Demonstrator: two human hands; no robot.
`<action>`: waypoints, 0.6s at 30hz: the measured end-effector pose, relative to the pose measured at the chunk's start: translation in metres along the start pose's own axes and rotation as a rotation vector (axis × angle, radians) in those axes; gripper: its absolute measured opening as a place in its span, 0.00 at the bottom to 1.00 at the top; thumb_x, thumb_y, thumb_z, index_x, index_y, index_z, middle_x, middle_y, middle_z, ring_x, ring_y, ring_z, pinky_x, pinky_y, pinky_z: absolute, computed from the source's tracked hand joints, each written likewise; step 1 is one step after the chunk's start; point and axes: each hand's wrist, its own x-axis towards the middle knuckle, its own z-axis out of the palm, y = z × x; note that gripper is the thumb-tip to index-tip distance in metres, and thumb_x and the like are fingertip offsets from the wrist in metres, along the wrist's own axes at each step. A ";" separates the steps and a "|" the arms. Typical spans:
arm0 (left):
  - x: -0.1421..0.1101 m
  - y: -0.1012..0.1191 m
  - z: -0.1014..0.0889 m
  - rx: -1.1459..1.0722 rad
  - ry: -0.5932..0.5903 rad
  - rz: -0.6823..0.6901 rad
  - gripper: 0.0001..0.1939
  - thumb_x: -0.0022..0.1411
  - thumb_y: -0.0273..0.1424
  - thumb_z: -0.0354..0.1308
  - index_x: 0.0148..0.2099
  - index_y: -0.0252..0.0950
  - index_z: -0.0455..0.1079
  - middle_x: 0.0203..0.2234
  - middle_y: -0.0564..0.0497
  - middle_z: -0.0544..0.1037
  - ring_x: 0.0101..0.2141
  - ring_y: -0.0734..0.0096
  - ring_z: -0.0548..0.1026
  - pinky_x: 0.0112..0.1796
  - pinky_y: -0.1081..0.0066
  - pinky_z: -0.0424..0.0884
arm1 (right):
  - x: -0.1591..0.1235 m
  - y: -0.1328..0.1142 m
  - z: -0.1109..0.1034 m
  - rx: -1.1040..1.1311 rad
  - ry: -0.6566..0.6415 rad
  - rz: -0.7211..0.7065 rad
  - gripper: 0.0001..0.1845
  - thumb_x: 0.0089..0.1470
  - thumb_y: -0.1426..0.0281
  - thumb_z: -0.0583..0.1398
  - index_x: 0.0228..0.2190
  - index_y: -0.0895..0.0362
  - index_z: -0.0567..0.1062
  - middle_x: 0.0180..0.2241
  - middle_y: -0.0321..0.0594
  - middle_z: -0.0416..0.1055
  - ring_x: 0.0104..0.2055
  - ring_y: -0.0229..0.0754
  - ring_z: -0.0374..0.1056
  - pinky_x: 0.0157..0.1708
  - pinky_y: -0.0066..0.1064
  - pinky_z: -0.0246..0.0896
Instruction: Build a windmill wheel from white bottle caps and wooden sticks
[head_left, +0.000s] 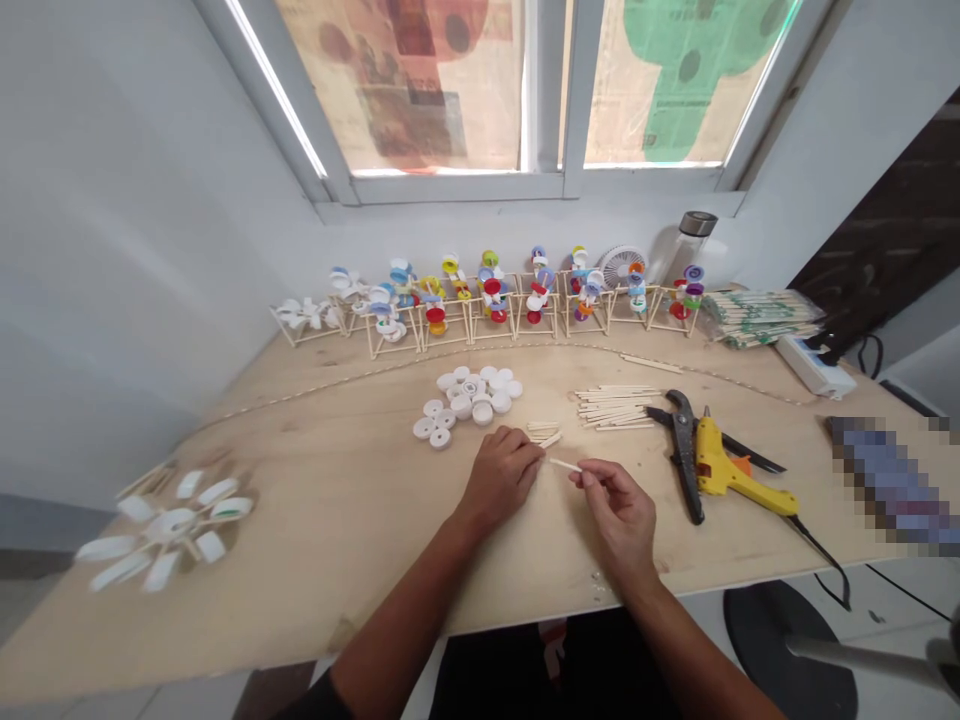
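We're at a plywood workbench [322,560] pushed up under a papered window [559,90], and along its back edge stands a row of little stick frames carrying colourful bottle-cap wheels [487,300]. Front and centre, the right hand [611,515] pinches a short pale wooden stick [564,465] between thumb and fingertips, gripping it by one end. That stick lies nearly level above the board, its long axis running sideways, its free tip aimed at the left hand [499,480], which sits just apart, fingers curled closed, knuckles up; from this angle we can't quite tell whether anything is tucked inside. Nearest those curled fingers, a small stack of cut stick pieces [544,432] rests on the bare grain. Beyond, smooth white plastic bottle caps [472,395] cluster, and to the right, black pliers [684,450] lie beside a yellow hot glue gun [739,475].
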 end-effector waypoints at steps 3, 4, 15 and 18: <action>0.000 0.000 0.000 0.018 -0.011 -0.007 0.09 0.61 0.27 0.50 0.37 0.38 0.72 0.33 0.47 0.73 0.37 0.63 0.68 0.39 0.63 0.63 | -0.002 -0.002 -0.001 0.020 0.036 -0.016 0.09 0.52 0.65 0.60 0.34 0.56 0.76 0.29 0.40 0.76 0.33 0.41 0.73 0.36 0.33 0.67; 0.000 0.000 0.000 0.023 -0.014 -0.009 0.10 0.61 0.27 0.50 0.38 0.38 0.72 0.34 0.47 0.73 0.37 0.63 0.68 0.39 0.63 0.63 | -0.002 -0.003 -0.001 0.025 0.044 -0.019 0.09 0.52 0.65 0.60 0.34 0.56 0.75 0.30 0.40 0.76 0.33 0.41 0.73 0.36 0.33 0.68; 0.001 0.001 0.002 0.071 -0.016 -0.035 0.09 0.60 0.26 0.51 0.38 0.38 0.72 0.33 0.48 0.73 0.36 0.63 0.68 0.37 0.64 0.63 | 0.007 -0.039 -0.017 0.221 0.250 -0.110 0.09 0.49 0.67 0.64 0.34 0.57 0.75 0.28 0.38 0.75 0.31 0.41 0.74 0.33 0.33 0.69; 0.001 0.000 0.002 0.079 0.001 -0.059 0.10 0.61 0.26 0.50 0.36 0.38 0.72 0.32 0.47 0.73 0.35 0.63 0.68 0.36 0.63 0.62 | 0.011 -0.044 -0.021 0.188 0.232 -0.135 0.09 0.48 0.67 0.64 0.34 0.56 0.76 0.29 0.39 0.75 0.33 0.42 0.74 0.35 0.34 0.69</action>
